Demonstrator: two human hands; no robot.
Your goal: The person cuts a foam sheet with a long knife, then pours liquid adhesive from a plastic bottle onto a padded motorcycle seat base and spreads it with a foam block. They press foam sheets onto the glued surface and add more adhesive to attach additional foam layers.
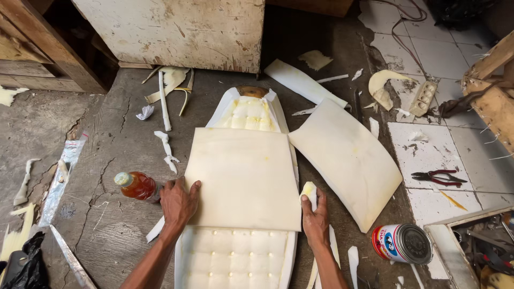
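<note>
Cream foam sheet lies across the long padded seat on the floor. My left hand presses flat and open on its edge. My right hand pinches a small foam bit beside it.

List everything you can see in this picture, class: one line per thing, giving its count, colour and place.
foam sheet: one, cream, on the seat base
seat base: one, white, floor centre
curved foam panel: one, cream, right of the sheet
bottle: one, amber, by the left hand
tin can: one, lying on its side, lower right
pliers: one, red-handled, on the tiles
foam scraps: many, white, scattered
left hand: flat on the sheet's edge
right hand: holding a foam piece
</note>
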